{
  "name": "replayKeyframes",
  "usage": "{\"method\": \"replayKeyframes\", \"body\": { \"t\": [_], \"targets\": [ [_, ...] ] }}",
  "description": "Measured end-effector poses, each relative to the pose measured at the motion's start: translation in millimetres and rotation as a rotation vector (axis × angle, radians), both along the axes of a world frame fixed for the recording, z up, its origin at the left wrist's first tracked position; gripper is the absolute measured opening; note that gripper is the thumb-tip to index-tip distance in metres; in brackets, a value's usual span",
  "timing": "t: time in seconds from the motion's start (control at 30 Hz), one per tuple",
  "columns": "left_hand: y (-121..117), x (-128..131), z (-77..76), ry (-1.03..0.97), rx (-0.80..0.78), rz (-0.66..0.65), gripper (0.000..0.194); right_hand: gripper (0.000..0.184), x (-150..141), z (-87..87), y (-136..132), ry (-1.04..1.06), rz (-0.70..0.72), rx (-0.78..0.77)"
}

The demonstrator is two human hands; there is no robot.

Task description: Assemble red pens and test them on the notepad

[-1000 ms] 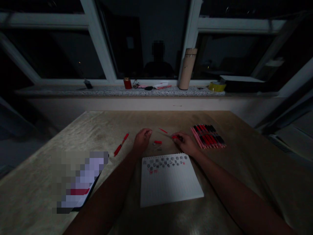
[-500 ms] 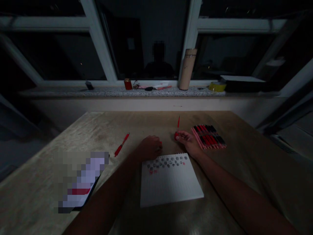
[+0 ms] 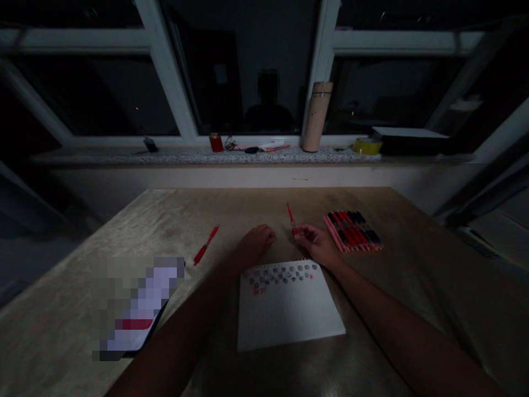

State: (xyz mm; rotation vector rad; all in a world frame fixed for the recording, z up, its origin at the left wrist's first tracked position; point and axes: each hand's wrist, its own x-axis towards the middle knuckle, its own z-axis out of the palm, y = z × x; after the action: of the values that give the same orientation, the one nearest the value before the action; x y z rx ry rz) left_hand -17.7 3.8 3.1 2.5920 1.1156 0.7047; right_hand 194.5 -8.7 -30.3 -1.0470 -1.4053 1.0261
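Pinching 1 slim red pen part [image 3: 290, 213], tip up, R hand [image 3: 316, 241] has fingers nearly closed; L hand [image 3: 257, 241] is curled, can't tell if it holds anything. Both above 1 notebook [image 3: 289, 317] w/ black & red scribbles. Also 1 loose red pen [image 3: 205, 245] to L, 1 pixelated phone [image 3: 144, 309], 1 row of pens [image 3: 353, 231] (too dim to count) just R of R hand. Vs 0.5 s ago: pen part leans left, was near upright; L hand a bit farther from notebook. Tan table [image 3: 173, 215], dim rm, dark windows, speckled sill [image 3: 182, 155] w/ 1 tall bottle [image 3: 318, 118].
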Motion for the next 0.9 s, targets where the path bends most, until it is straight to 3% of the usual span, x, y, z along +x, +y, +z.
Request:
{"method": "replayKeyframes", "body": {
  "t": [0.13, 0.27, 0.43, 0.9],
  "targets": [
    [5, -3, 8.9, -0.462, -0.250, 0.120, 0.019, 0.025, 0, -1.8, -2, -0.195, -0.004, 0.130],
    [8, -6, 17.8, -0.680, -0.298, 0.165, 0.020, 0.022, 2, -1.1, -3, -0.353, -0.021, 0.224],
    [9, -7, 22.6, -0.731, -0.241, 0.143, 0.022, 0.020, 3, 3.2, -4, -0.459, -0.028, 0.302],
    [6, -8, 25.4, -0.710, -0.238, 0.133, 0.021, 0.021, 3, 4.4, -5, -0.490, 0.011, 0.335]
  ]
}}
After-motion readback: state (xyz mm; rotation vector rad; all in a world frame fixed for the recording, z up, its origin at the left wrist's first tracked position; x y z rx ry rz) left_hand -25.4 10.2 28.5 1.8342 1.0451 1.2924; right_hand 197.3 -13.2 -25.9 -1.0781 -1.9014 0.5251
